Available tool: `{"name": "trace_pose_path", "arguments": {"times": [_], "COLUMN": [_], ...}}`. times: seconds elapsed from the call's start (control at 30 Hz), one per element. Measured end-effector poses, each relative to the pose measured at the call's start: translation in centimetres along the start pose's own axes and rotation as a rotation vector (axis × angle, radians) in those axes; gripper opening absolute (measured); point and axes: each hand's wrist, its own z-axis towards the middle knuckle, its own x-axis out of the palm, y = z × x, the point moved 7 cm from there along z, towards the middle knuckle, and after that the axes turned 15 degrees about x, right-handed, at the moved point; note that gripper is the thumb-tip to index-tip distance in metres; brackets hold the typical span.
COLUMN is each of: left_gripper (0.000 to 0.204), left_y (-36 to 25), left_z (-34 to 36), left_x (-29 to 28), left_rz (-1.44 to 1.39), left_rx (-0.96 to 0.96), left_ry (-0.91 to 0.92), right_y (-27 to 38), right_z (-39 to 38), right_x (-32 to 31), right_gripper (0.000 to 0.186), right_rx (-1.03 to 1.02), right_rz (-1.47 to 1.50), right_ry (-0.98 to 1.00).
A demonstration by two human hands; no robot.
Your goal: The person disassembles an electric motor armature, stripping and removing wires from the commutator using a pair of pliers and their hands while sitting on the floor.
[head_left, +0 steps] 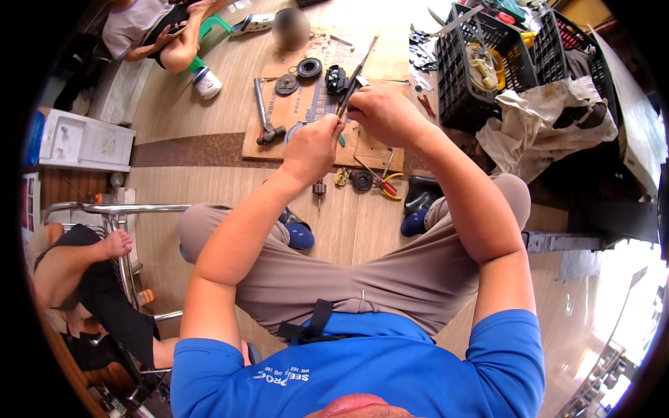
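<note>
Both my hands meet above the cardboard, with fingers pinched together around a long, thin dark cord or rod (357, 73). It slants up to the far right and ends in a pale yellowish tip. My left hand (312, 148) is closed at its near end. My right hand (390, 115) is closed just beside it, and the exact spot between the fingertips is too small to make out. Close by lie a black motor-like part (337, 80), a black ring (309, 67) and a dark disc (286, 85). A small green piece (341, 140) shows beneath my fingers.
The cardboard sheet (251, 143) carries a hammer (262, 104). Nearer my feet are red-and-yellow pliers (389, 185), a round black part (362, 181) and a drill chuck (319, 189). Black crates (463, 97) and a stained cloth (533, 125) stand right. Other people sit at left.
</note>
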Motion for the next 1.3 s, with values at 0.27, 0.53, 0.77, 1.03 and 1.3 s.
{"name": "trace_pose_path", "arguments": {"times": [0.27, 0.53, 0.77, 1.03, 1.3], "left_gripper": [0.014, 0.013, 0.014, 0.016, 0.01], "left_y": [0.0, 2.4, 3.0, 1.1, -0.1], "left_z": [0.0, -0.6, -2.9, -3.6, -3.9], "left_x": [-0.6, 1.0, 1.8, 0.3, -1.4], "left_rz": [0.036, -0.442, -1.313, -0.666, -0.158], "left_rx": [0.08, -0.111, -0.663, -0.44, 0.228], "left_ry": [-0.06, 0.036, 0.298, 0.524, 0.418], "right_y": [-0.5, 1.3, 2.7, 2.7, 2.8], "right_z": [0.3, -1.1, -2.6, -4.0, -4.4], "right_x": [-0.1, 0.6, 2.4, 5.6, 5.3], "right_gripper": [0.018, 0.014, 0.013, 0.015, 0.003], "right_rx": [0.079, -0.081, -0.17, -0.168, -0.175], "right_rz": [0.066, -0.06, -0.153, -0.242, -0.003], "right_ry": [-0.04, 0.027, -0.014, 0.049, 0.179]}}
